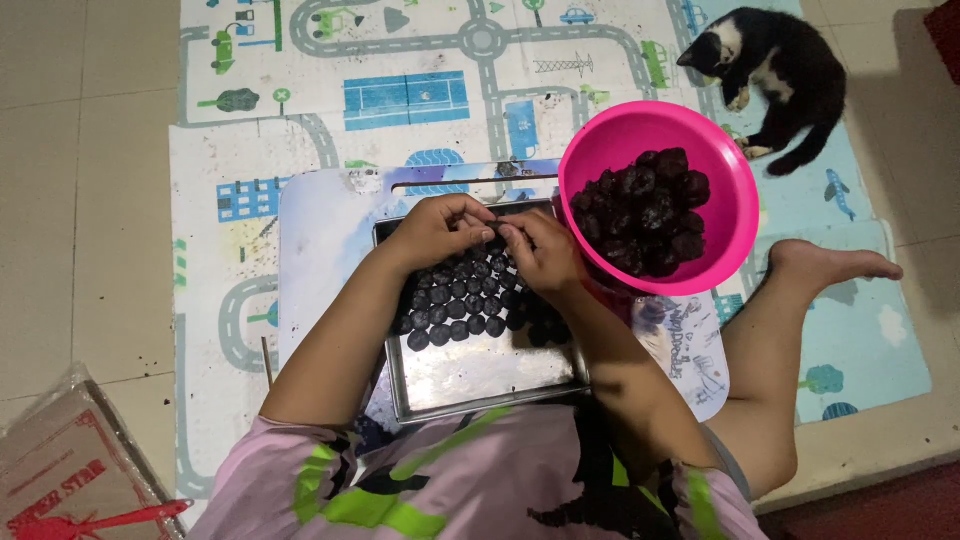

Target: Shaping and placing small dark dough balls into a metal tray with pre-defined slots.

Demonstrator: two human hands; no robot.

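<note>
We saw both hands meeting over the far end of a metal tray [480, 375]. The left hand [440, 225] and right hand [540, 250] had their fingers pinched together around something small and dark between them, probably one of the dark balls [455, 310], though we couldn't make out the piece itself, so no telling which way it pointed.

The tray was a rectangle with its long axis running away from the person, sitting on a low lap table [320, 240] with a pale printed top. The balls sat in neat rows across the tray's far half, and the near half was bare shiny metal.

Just right of the hands, a bright pink bowl [720, 210] held a heap of dark lumps [645, 210], its rim touching the tray's far right corner.

Everything rested on a play mat [400, 90] printed with grey roads, blue buildings and green trees. A black and white cat [780, 70] lay at the mat's far right corner. At near left, on the floor, lay a flat brown cardboard package [60, 470] in clear wrap with red lettering.
</note>
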